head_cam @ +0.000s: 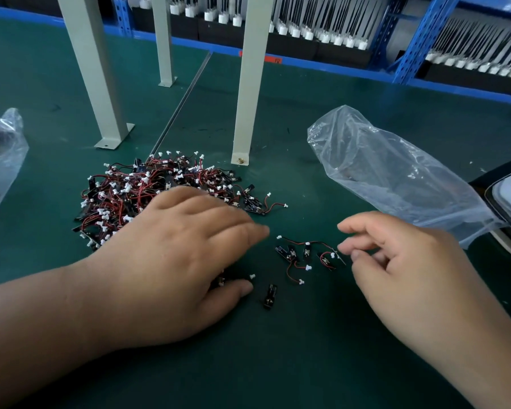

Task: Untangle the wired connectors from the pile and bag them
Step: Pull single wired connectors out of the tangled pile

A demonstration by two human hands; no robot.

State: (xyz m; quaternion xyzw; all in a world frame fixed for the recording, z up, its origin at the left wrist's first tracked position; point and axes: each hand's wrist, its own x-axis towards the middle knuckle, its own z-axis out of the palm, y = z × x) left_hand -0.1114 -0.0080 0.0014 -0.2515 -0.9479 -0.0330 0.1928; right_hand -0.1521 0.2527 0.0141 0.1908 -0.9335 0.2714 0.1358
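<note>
the pile of wired connectors [148, 196] lies on the green table [278, 364], a few loose connectors [306, 255] beside it. the left hand [171, 261] lies flat, fingers straight and together, over the pile's near edge. the right hand [410, 270] curls loosely at the loose ones; whether it pinches a wire i cannot tell. the clear bag [396, 172] lies behind it.

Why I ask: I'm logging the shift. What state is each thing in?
Pile: tangled.
Loose connectors: separated, lying between the hands.
Right bag: lying crumpled, contents unclear.
Left bag: holds dark items, partly out of frame.
Left hand: flat, fingers straight, at the pile's edge.
Right hand: fingers curled at the loose connectors; grip unclear.
</note>
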